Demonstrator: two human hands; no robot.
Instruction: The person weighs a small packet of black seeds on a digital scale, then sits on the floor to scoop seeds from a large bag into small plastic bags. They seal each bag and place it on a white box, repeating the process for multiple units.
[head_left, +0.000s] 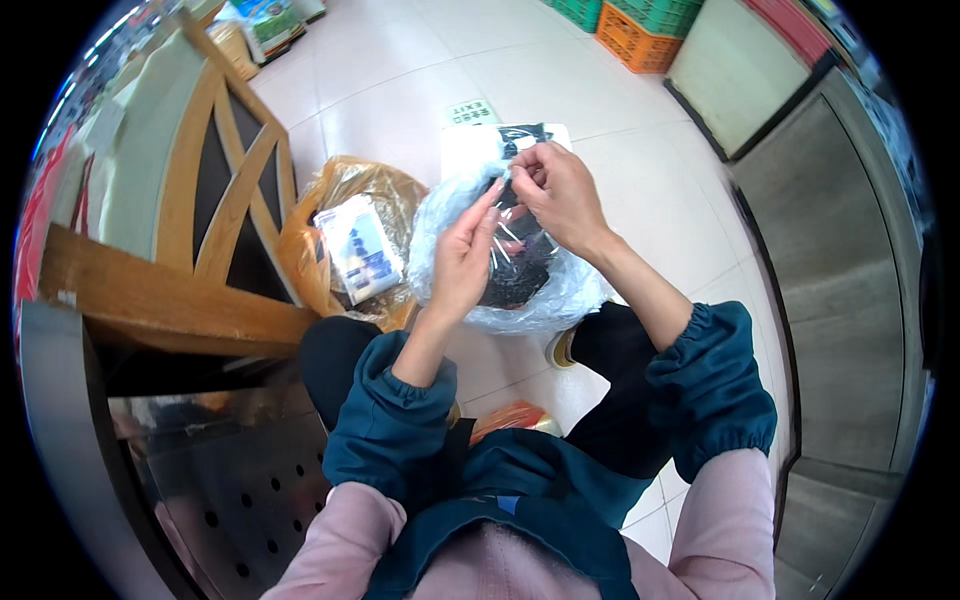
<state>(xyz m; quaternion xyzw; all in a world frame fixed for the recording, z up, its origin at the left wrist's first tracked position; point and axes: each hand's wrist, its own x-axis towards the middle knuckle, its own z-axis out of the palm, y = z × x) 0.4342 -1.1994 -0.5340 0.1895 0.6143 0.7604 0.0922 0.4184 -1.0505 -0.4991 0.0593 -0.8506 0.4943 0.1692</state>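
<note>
A small clear plastic packet (506, 236), shiny with reflections, is held up between my hands. My right hand (559, 195) pinches its upper edge with thumb and fingertips. Along the packet's left side lies my left hand (469, 259), fingers stretched upward and close to the right fingertips. Pinkish patches show through the film; what they are is unclear. Beneath both hands a translucent plastic bag (442, 214) sits with its mouth spread wide. Dark, crumbly-looking dry contents (517, 281) fill it, partly hidden by the packet and hands.
An orange plastic bag (304, 259) holding printed packets (361, 251) stands at left. Behind the bags is a white flat object (461, 150). A wooden lattice frame (232, 172) flanks the left, a grey cabinet (832, 262) the right. Plastic crates (637, 37) stand farther off.
</note>
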